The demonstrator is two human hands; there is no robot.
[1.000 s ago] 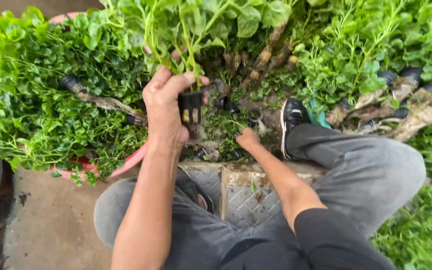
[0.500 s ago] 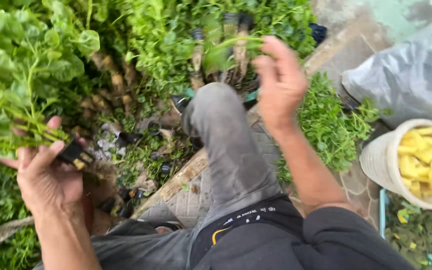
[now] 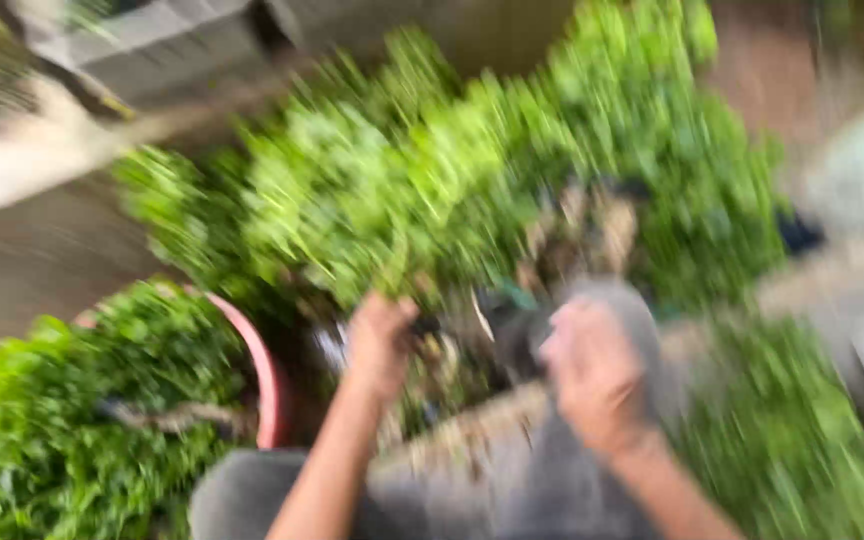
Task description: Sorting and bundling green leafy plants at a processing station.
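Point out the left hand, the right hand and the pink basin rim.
left hand (image 3: 380, 345), head view, back of the hand.
right hand (image 3: 594, 375), head view, back of the hand.
pink basin (image 3: 264, 375), head view, right rim.

Frame heavily motion-blurred. Small dark seedling pot at the base of the leafy green plant mass, just right of the pink basin rim. Pot's shape and tilt unreadable. Foliage dense, bright green, spreading above it.
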